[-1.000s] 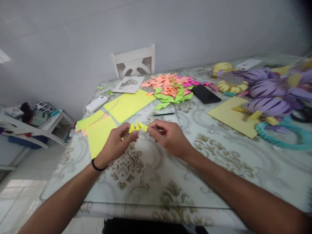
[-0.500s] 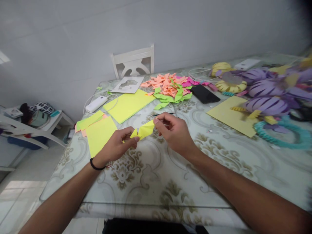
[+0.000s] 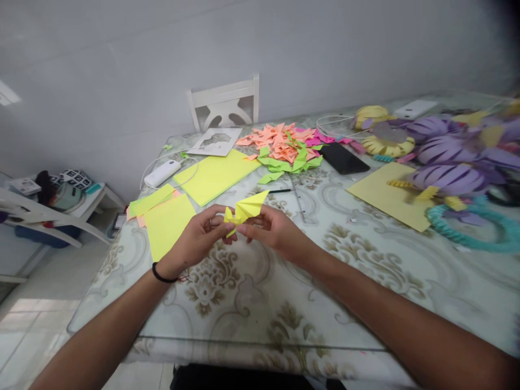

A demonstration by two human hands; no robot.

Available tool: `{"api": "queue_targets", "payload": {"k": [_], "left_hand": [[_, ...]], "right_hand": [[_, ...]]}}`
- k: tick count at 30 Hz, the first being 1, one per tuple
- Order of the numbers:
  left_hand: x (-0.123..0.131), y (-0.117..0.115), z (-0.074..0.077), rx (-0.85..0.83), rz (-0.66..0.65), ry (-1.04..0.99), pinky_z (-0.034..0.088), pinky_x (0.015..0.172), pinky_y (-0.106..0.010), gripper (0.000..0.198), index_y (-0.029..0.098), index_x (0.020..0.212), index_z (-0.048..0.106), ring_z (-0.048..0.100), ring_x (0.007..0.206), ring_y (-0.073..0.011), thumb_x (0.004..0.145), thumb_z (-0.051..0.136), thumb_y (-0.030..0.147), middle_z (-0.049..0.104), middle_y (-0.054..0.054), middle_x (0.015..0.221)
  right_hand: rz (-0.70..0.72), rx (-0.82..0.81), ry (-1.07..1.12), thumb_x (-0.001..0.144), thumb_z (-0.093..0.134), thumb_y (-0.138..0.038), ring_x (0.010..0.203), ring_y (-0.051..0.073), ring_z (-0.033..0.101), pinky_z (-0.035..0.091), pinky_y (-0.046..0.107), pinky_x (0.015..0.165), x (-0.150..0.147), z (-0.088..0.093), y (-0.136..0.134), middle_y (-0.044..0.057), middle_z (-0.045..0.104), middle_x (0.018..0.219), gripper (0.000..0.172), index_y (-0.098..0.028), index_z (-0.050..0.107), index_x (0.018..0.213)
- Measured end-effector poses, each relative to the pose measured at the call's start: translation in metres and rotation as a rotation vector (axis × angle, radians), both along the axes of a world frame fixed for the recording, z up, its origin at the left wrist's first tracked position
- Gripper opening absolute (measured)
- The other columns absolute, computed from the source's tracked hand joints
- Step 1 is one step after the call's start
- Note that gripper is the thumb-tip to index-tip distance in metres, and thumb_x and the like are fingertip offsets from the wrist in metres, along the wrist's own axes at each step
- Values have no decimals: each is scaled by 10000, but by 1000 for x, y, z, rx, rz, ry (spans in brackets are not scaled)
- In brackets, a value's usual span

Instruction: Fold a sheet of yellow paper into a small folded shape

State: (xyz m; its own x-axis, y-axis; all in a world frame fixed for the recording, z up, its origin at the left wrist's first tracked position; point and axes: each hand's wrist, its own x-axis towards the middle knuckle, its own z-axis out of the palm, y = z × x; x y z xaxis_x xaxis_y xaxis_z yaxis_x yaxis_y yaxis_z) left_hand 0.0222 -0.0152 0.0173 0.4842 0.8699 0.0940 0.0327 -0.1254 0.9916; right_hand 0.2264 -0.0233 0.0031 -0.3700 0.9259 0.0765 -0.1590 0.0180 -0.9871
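A folded yellow origami piece (image 3: 248, 208) with a pointed, wing-like flap is held above the patterned tablecloth (image 3: 280, 292). My left hand (image 3: 205, 230) pinches its left end between thumb and fingers. From the other side, my right hand (image 3: 270, 227) grips its lower edge, with the thumb in front and the fingers behind. The pointed flap stands up toward the upper right. Beside my left wrist lies a yellow paper sheet (image 3: 168, 222). A thin black pen-like stick (image 3: 279, 190) rests just behind my right hand.
Behind the hands are a stack of yellow paper (image 3: 219, 173), a pile of folded orange papers (image 3: 280, 141) with green ones, and a black phone (image 3: 345, 158). Purple paper lanterns (image 3: 450, 179) and a turquoise paper ring (image 3: 471, 238) crowd the right. A white power bank (image 3: 162, 173) lies left.
My right hand has moved left and down along the origami piece, closer to my left hand. The piece's flap now spreads upward, where before it was stretched between both hands.
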Motion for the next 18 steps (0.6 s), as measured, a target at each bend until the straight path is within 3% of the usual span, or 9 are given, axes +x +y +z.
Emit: {"api": "queue_targets", "payload": {"k": [4, 8, 12, 18], "left_hand": [[0, 0, -2, -57, 16, 37, 516, 633, -241, 426, 186, 1227, 604, 651, 640, -132, 889, 764, 391, 700, 10, 701], [0, 0, 1, -75, 59, 37, 517, 604, -228, 502, 201, 1248, 572, 636, 618, -123, 829, 815, 330, 684, 34, 686], [-1, 2, 1, -27, 129, 17, 505, 600, -215, 451, 191, 1188, 584, 619, 608, -102, 815, 819, 283, 674, 37, 723], [-2, 5, -1, 148, 208, -7, 510, 601, -227, 303, 188, 1140, 582, 610, 631, -103, 910, 723, 325, 615, 37, 764]], "right_hand": [[19, -11, 0, 733, 850, -431, 696, 149, 633, 544, 283, 640, 1, 3, 1, 38, 710, 801, 374, -156, 690, 928], [-33, -18, 1, 738, 837, -409, 644, 136, 613, 551, 272, 586, -2, 4, 0, 12, 675, 738, 348, -162, 669, 916], [-108, -39, 29, 767, 796, -408, 662, 148, 632, 568, 279, 558, -4, 1, 0, 35, 694, 785, 318, -171, 633, 904], [-204, -10, -21, 807, 777, -398, 592, 121, 639, 563, 280, 595, 4, -3, 8, 24, 718, 790, 307, -181, 561, 775]]}}
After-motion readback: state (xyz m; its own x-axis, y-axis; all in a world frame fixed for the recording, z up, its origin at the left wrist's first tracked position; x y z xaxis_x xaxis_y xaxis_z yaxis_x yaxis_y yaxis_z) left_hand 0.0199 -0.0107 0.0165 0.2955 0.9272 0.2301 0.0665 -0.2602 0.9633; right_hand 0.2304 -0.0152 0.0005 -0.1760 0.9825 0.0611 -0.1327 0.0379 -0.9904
